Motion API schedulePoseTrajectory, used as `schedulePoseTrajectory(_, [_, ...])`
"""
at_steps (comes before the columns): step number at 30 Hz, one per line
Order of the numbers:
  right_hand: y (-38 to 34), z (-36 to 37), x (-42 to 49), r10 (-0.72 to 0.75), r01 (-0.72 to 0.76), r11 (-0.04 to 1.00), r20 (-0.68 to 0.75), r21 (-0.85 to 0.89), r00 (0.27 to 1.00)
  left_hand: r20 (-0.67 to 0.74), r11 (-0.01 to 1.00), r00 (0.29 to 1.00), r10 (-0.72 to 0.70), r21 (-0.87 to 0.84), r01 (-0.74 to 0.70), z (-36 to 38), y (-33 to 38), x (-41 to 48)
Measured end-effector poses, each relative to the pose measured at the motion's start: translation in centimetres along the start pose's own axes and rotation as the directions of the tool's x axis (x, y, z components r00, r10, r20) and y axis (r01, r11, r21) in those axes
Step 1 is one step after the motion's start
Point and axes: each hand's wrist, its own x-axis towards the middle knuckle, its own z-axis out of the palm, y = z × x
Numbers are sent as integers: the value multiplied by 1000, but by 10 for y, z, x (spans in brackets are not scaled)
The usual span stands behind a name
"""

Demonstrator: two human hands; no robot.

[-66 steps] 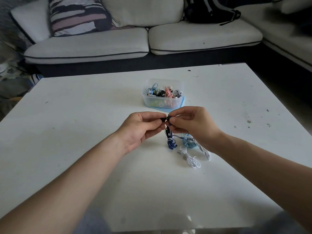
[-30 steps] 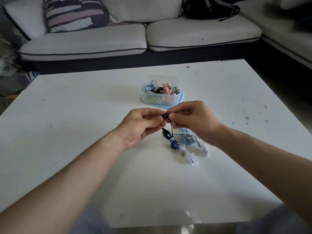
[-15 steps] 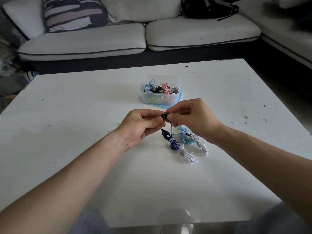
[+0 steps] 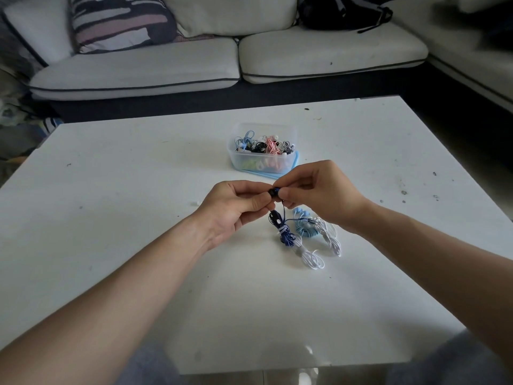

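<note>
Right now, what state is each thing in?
Left hand, pinching the earbud.
Right hand, pinching the same earbud.
Dark blue cable, bundled, lying on the table, one lead running up to the earbud.
Light blue cable, coiled, lying flat.
White cables, bundled, lying flat.
Box, open, holding cables.

head view, downward, close over table [image 4: 138, 273]

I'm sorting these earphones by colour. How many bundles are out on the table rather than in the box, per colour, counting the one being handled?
Dark blue bundle: 1, its earbud end pinched by the left hand and the right hand
Light blue bundle: 1
White bundles: 2
Total: 4
</note>
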Motion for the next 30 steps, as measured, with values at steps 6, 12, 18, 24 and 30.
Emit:
schedulePoseTrajectory(6, [2,3,-1,21,-21,998,-3,62,1000,1,998,1000,12,57,-12,-3,-1,1])
schedulePoseTrajectory(12, [1,6,-2,20,-20,999,-9,29,1000,10,989,999,42,145,-43,-6,-1,2])
schedulePoseTrajectory(18, [2,4,-1,20,-23,994,29,102,999,28,995,999,34,88,-36,-7,1,3])
schedulePoseTrajectory(24, [3,4,-1,31,-33,994,18,107,999,17,993,999,50,111,-52,-6,-2,3])
schedulePoseTrajectory(30, [4,6,-2,44,-45,995,5,84,999,30,982,997,74,170,-78,-9,-3,5])
